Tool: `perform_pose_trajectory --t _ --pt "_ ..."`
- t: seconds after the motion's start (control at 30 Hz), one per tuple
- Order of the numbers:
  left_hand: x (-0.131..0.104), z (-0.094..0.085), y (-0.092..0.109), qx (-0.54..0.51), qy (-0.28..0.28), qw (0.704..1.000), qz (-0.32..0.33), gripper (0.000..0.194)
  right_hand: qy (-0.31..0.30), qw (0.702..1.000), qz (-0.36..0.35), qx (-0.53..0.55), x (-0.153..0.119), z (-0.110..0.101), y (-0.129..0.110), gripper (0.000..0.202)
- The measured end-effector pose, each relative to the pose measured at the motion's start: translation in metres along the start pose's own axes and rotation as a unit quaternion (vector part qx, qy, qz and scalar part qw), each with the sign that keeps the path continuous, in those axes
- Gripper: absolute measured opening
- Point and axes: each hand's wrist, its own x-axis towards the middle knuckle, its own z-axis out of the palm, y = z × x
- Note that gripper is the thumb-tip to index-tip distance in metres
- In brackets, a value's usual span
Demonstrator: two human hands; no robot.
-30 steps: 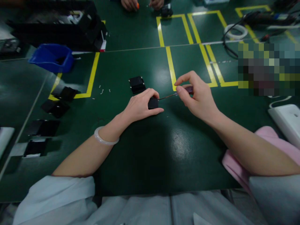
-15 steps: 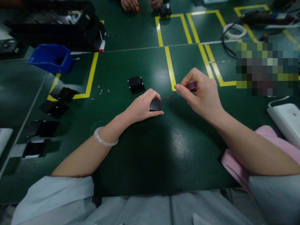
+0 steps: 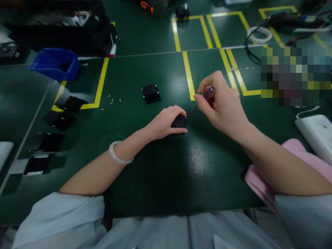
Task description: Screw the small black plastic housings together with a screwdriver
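Observation:
With fingers on top and thumb below, my left hand (image 3: 167,121) grips a small black box-shaped part (image 3: 178,121) at the middle of the table. My right hand (image 3: 221,105) is closed round the dark handle of a screwdriver (image 3: 209,92). The screwdriver's thin shaft slants down to the left, and its tip is at the part's upper right corner, where a small bright spot shows. A similar black part (image 3: 150,93) with silvery screws at its corners lies just beyond my left hand. Several tiny screws (image 3: 112,101) are scattered on the table to its left.
A blue bin (image 3: 55,65) and black trays (image 3: 62,33) stand at the far left. Several more black parts (image 3: 59,120) line the left side. A pink cloth (image 3: 261,183) and a white device (image 3: 316,133) lie at right. Cables (image 3: 250,45) and a white ring (image 3: 260,34) lie far right.
My left hand has moved right and slightly nearer with the black part. The screwdriver now stands steeper, its tip still at the part's corner. The other person's hands have left the far edge.

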Motion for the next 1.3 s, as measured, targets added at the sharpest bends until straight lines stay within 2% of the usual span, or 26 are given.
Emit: perform_pose_trajectory --t 0.23,0.33,0.43,0.63,0.73,0.83,1.3 --pt "-0.002 -0.008 0.001 0.034 -0.005 0.999 0.019 0.054 -0.037 0.999 -0.014 -0.013 -0.001 -0.005 -0.005 0.007" --pt "-0.003 -0.014 0.009 0.071 0.025 0.997 0.032 0.048 -0.046 0.999 -0.010 -0.013 -0.002 -0.006 -0.007 0.012" --pt "-0.002 -0.020 0.021 0.141 0.053 0.988 0.012 0.035 -0.057 0.998 -0.005 -0.015 -0.002 -0.007 -0.008 0.019" --pt "0.011 -0.025 0.042 0.168 -0.005 0.984 -0.050 0.018 -0.072 0.997 -0.008 -0.019 -0.001 -0.011 -0.011 0.023" --pt "0.019 -0.027 0.049 0.199 -0.023 0.977 -0.075 0.015 -0.073 0.997 -0.015 -0.020 -0.001 -0.011 -0.011 0.018" --pt "0.026 -0.027 0.052 0.243 -0.029 0.966 -0.084 0.018 -0.063 0.998 -0.025 -0.011 -0.001 -0.010 -0.010 0.011" --pt "0.044 -0.032 0.072 0.286 -0.105 0.945 -0.115 0.026 -0.079 0.997 -0.009 -0.024 -0.001 -0.013 -0.009 0.023"
